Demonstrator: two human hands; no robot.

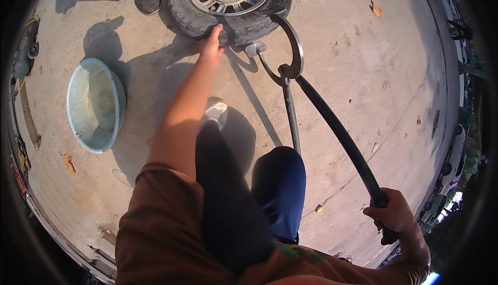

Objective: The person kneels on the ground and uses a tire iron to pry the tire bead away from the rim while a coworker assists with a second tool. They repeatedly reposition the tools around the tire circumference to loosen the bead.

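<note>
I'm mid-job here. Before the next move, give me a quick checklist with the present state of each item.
1. Right hand closed around the long handle of the tool: ok.
2. Left hand apart from the tool's curved jaw: ok; it is at the near edge of the tire.
3. Curved jaw seated on the tire: cannot tell; its tip reaches the tire's right side, but contact is unclear.
4. Second handle braced: cannot tell; its lower end is hidden by the knee.
5. Other person's shoe well away from the tire: not ok; it stands close beside it.
6. Basin apart from the tool: ok; it sits off to the left.
</note>
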